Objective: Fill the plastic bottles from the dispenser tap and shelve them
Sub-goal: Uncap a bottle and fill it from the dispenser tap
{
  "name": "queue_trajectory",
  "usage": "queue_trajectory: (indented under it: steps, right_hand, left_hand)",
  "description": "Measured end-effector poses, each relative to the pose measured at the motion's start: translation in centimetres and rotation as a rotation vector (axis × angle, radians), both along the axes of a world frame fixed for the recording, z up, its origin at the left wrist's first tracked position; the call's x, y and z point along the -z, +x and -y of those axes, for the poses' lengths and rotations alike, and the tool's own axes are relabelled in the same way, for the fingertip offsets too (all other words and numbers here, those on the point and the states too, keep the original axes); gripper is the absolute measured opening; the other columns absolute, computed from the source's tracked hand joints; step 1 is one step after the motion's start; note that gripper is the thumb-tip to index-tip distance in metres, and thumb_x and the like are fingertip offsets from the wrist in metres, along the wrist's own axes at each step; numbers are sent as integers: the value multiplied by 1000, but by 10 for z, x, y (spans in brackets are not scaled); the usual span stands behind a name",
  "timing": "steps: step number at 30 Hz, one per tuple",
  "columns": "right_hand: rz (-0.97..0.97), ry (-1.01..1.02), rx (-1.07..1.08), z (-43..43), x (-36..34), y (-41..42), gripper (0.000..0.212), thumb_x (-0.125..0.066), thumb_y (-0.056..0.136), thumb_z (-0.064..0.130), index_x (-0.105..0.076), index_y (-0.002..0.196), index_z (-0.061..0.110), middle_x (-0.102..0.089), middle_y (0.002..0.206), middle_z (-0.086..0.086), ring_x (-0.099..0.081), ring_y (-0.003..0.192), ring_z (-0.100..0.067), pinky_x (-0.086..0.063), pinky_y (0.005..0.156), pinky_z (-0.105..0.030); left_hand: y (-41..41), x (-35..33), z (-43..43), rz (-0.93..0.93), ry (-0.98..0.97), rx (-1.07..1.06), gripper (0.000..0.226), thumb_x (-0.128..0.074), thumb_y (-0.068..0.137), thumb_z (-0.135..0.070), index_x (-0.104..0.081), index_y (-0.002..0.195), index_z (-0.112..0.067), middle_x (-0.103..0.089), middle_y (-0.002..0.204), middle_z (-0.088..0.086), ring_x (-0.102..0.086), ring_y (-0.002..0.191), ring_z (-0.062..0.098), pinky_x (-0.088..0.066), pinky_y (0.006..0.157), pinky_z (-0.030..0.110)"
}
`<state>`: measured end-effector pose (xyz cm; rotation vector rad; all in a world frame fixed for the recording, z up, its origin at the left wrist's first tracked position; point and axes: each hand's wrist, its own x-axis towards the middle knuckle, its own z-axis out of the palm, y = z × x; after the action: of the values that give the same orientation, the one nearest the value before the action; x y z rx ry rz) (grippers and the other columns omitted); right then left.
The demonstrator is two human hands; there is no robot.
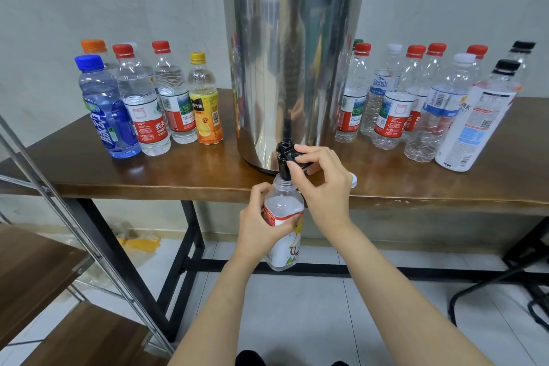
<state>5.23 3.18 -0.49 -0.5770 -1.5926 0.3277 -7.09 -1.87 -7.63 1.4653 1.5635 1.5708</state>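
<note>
- Step in hand: filling. The left hand (261, 217) wraps fingers and thumb round the labelled waist of an uncapped plastic bottle (283, 202). It holds the bottle upright below the table edge, with the mouth directly under the spout.
- The right hand (323, 184), just above and to the right of the left, pinches the black tap lever (289, 154) between thumb and forefinger. The lever sits at the foot of the steel dispenser (291, 68). Whether water is running cannot be told.
- A white cap (353, 180) shows just beyond the right hand; whether it is held or lies on the table (118, 175) is unclear.
- Water-filled bottles (148, 104) stand well left of the hands, and empty-looking bottles (416, 104) well right.
- Next move, as judged: close the lever once the level nears the neck. The bottle should stay upright as it is lowered clear, then be capped and carried to the wooden shelf (35, 270), down and left of the left hand.
</note>
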Motion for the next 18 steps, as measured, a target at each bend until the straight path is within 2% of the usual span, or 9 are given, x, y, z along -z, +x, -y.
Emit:
queue_trajectory:
  steps: [4,12,18]
  right_hand:
    - [1,-9,-6,0,0,0,17,-67,86,25,-68,87,8,-67,105,7,-63,97,-12,-50,76,-21]
    - [1,-14,-11,0,0,0,17,-67,86,25,-68,87,8,-66,105,7,-63,99,-13,-50,77,-20]
    - [-3,-9,-9,0,0,0,17,-68,86,24,-68,87,7,-66,105,8,-64,96,-14,-51,76,-21]
  left_hand:
    - [0,-1,0,4,-2,2,69,-91,69,-31,-42,116,-47,-60,111,-29,-63,102,-1,-57,76,19]
    - [0,1,-1,17,-5,8,71,-89,64,-40,-43,119,-43,-63,116,-16,-65,103,8,-60,79,26]
    - [0,2,-1,10,-13,3,72,-91,68,-33,-42,119,-45,-61,117,-18,-63,104,2,-58,78,21]
